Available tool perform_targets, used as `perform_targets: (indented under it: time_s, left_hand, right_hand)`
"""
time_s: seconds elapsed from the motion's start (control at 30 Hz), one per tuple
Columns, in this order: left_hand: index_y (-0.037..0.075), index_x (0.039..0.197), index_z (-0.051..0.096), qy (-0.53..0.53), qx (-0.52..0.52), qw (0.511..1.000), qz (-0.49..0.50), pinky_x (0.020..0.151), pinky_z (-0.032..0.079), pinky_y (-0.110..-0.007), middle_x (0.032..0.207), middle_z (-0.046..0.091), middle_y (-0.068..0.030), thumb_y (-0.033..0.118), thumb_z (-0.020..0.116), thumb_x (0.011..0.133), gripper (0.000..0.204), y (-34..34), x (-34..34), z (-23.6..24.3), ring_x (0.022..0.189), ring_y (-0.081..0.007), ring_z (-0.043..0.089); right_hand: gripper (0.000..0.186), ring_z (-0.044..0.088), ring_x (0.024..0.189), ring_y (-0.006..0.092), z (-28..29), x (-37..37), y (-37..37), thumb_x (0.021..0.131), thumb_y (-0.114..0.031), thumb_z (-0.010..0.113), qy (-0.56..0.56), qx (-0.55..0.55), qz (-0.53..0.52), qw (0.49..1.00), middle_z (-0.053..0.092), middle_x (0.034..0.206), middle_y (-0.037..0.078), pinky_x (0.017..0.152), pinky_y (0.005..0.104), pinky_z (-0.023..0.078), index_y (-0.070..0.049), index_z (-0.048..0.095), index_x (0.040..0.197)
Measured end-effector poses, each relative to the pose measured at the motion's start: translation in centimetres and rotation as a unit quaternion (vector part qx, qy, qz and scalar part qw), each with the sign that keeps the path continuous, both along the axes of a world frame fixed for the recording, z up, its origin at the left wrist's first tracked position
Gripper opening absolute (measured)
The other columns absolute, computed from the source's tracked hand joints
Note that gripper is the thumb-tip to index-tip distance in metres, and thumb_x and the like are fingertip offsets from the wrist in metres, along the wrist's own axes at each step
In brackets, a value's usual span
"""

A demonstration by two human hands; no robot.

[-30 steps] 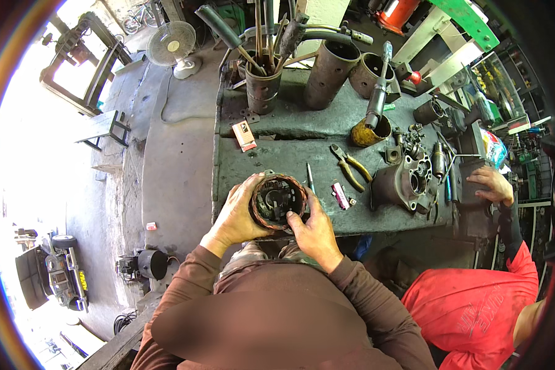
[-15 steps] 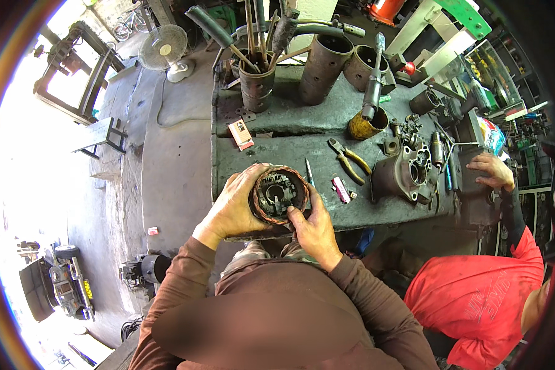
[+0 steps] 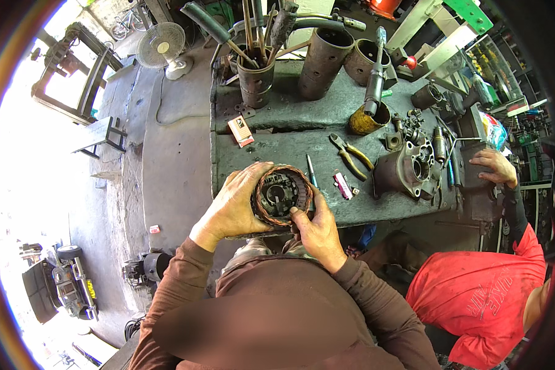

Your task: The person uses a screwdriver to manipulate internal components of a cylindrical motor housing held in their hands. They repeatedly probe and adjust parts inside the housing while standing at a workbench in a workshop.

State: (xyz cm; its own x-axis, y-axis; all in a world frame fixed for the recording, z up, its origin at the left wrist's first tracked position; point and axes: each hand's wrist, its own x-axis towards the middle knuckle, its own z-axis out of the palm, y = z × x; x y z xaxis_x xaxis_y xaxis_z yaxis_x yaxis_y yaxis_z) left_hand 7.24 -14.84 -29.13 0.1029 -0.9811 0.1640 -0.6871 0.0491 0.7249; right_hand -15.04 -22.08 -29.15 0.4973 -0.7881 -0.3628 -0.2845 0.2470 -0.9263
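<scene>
Both hands are on a round copper-wound stator [image 3: 282,195], held over the near edge of the grimy counter [image 3: 271,145]. The left hand [image 3: 233,203] has its grip clenched around the rim — the right hand [image 3: 317,230] supports it from below, thumb pressing its face. Yellow-handled pliers [image 3: 351,154] lie just beyond.

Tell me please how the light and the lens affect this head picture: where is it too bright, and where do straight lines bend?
Head view: the far left is washed out by daylight; the workbench edges curve toward the dark fisheye rim; the left hand, right hand and the round copper-wound part they hold look sharp and evenly lit; a soft blurred patch covers the lower middle.
</scene>
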Motion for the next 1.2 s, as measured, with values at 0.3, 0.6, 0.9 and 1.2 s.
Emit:
perform_targets:
  time_s: [0.3,0.6,0.9,1.2]
  left_hand:
    - [0.003,0.160,0.049,0.039,0.070,0.996,-0.029,0.120,0.048,-0.052,0.153,0.062,-0.0235,0.037,0.104,0.060,0.119,-1.2,0.8,0.4,0.140,-0.0445,0.060]
    - [0.003,0.165,0.043,0.065,0.093,0.992,-0.057,0.124,0.047,-0.046,0.156,0.062,-0.0212,0.027,0.106,0.057,0.128,-2.1,1.1,0.1,0.146,-0.0375,0.060]
    - [0.001,0.166,0.041,0.064,0.106,0.992,-0.029,0.125,0.045,-0.046,0.159,0.059,-0.0222,0.027,0.107,0.056,0.131,-1.5,0.5,1.1,0.149,-0.0372,0.056]
    - [-0.012,0.172,0.013,0.251,0.112,0.955,0.117,0.124,0.044,-0.043,0.158,0.057,-0.0337,0.034,0.094,0.087,0.126,3.8,-3.5,3.8,0.149,-0.0380,0.057]
  right_hand:
    - [0.055,0.062,0.061,0.0101,-0.6,0.5,-0.3,0.107,-0.013,0.068,-0.021,0.071,-0.018,0.997,0.069,0.088,0.005,0.051,0.0280,0.050,-0.001,0.048,0.156]
    - [0.055,0.061,0.059,0.0115,-1.0,0.6,-0.6,0.107,-0.012,0.066,-0.054,0.127,-0.045,0.989,0.068,0.087,0.005,0.049,0.0284,0.047,-0.004,0.048,0.157]
    - [0.058,0.063,0.061,0.0111,-1.4,0.0,-0.7,0.105,-0.011,0.066,-0.019,0.014,-0.016,1.000,0.071,0.091,0.007,0.050,0.0287,0.049,0.000,0.047,0.159]
    - [0.072,0.076,0.073,0.0410,1.6,-0.9,-0.9,0.098,-0.014,0.071,0.021,-0.392,0.085,0.916,0.079,0.108,0.024,0.068,0.0512,0.060,0.008,0.043,0.161]
